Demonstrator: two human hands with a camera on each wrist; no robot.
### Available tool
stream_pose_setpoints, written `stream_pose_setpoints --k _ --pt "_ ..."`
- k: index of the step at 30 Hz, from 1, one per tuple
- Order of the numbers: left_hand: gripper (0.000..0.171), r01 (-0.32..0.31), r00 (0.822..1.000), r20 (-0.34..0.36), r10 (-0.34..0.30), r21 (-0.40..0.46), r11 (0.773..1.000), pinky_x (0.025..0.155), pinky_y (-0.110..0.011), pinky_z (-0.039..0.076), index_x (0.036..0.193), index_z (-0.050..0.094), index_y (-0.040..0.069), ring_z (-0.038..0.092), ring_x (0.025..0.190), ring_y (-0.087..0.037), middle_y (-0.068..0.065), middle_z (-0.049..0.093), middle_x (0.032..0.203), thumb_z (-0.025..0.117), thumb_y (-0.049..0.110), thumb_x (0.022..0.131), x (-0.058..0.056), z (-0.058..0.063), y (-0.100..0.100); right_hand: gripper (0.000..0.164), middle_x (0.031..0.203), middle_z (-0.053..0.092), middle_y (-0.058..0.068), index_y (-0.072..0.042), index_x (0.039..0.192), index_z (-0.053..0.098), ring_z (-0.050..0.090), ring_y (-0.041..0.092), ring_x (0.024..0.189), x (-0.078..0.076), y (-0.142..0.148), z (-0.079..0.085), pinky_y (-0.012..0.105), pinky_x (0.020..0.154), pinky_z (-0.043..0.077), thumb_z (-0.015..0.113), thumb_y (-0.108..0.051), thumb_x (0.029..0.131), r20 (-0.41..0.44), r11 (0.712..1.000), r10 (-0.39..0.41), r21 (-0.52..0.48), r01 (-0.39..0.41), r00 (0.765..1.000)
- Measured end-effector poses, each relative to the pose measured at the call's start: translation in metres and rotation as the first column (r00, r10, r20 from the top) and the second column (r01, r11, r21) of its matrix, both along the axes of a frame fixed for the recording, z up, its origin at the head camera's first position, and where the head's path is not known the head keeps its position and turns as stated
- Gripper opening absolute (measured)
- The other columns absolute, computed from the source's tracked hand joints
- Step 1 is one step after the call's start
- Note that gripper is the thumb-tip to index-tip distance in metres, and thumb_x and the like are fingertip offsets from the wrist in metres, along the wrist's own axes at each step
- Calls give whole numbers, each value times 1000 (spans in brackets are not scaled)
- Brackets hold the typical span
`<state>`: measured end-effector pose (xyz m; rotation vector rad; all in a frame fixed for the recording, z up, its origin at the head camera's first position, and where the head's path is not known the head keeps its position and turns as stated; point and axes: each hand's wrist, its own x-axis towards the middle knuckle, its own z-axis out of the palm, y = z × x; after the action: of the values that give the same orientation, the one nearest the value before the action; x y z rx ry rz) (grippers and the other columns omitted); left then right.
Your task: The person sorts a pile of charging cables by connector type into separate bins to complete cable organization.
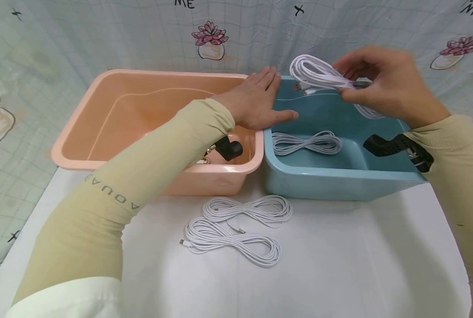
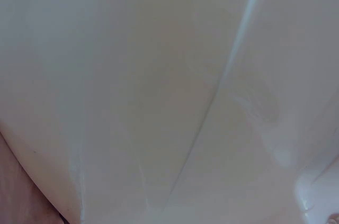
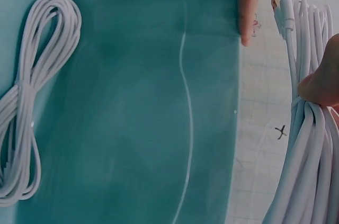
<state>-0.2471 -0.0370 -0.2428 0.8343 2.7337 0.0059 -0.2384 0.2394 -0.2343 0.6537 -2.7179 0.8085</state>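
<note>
My right hand (image 1: 387, 81) pinches a bundled white USB cable (image 1: 318, 75) at its middle, above the far side of the blue bin (image 1: 340, 174). Its metal plugs dangle at the left end; the right wrist view has the thumb across the strands (image 3: 304, 128). Fingers straight and thumb spread, my left hand (image 1: 256, 99) rests where the blue bin and the peach bin (image 1: 141, 77) meet. Inside the blue bin lies another coiled cable (image 1: 308, 143), twisted in a figure eight. The left wrist view holds mostly a pale, smooth surface.
Two more coiled white cables, one farther (image 1: 248, 210) and one nearer (image 1: 232, 240), lie on the white table (image 1: 320, 265) before the bins. A little of what lies in the peach bin shows past my left sleeve (image 1: 161, 150). A patterned curtain (image 1: 256, 35) hangs behind.
</note>
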Motion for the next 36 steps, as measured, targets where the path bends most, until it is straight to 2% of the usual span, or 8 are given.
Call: stream_pose_setpoints --k 7,10,15,18,23,29,36 --pt "103 -3 1000 -7 3 -1 1000 135 -44 -6 164 -14 4 -18 163 -30 -14 -19 173 24 76 101 0 -1 0 49 105 56 -26 -12 135 68 54 -4 94 -5 1 -6 1 85 42 78 -2 88 21 1000 16 25 -16 1000" --pt "103 -5 1000 -7 5 0 1000 135 -44 -6 164 -14 4 -18 163 -30 -13 -20 173 25 76 100 0 -1 0 48 108 60 -17 -12 135 68 54 -3 93 -7 2 -8 1 83 41 77 -3 89 40 999 16 47 -18 999" --pt "104 -5 1000 -3 5 4 1000 135 -44 -6 164 -13 4 -18 163 -30 -14 -19 173 25 76 100 0 0 0 48 119 65 7 -12 136 68 53 -4 92 -9 2 -10 -1 82 40 77 -6 90 67 994 -1 105 -6 998" --pt "104 -3 1000 -4 3 1 1000 135 -44 -6 164 -13 4 -18 163 -30 -14 -19 173 25 76 100 0 0 0 48 123 67 14 -11 136 68 52 -5 90 -11 2 -11 -3 81 38 78 -6 89 73 992 3 124 -12 997" --pt "104 -2 1000 -6 2 2 1000 135 -44 -6 164 -12 4 -17 163 -30 -13 -19 173 26 76 100 -1 0 0 48 122 69 16 -10 135 69 51 -4 89 -11 2 -12 -4 80 36 79 -6 88 81 985 13 172 -27 997" --pt "104 -4 1000 -9 4 3 1000 135 -44 -6 165 -12 4 -17 163 -30 -13 -18 174 26 77 100 0 0 1 49 122 69 16 -11 135 68 54 10 94 -12 2 -14 -4 79 35 79 -9 88 104 975 -8 221 -15 995" --pt "104 0 1000 -10 0 -2 1000 135 -44 -6 164 -12 4 -17 163 -30 -14 -18 174 25 76 100 0 -1 1 49 122 68 17 -10 136 67 59 23 102 -12 1 -14 -2 78 35 78 -8 88 121 975 -7 220 -20 993"
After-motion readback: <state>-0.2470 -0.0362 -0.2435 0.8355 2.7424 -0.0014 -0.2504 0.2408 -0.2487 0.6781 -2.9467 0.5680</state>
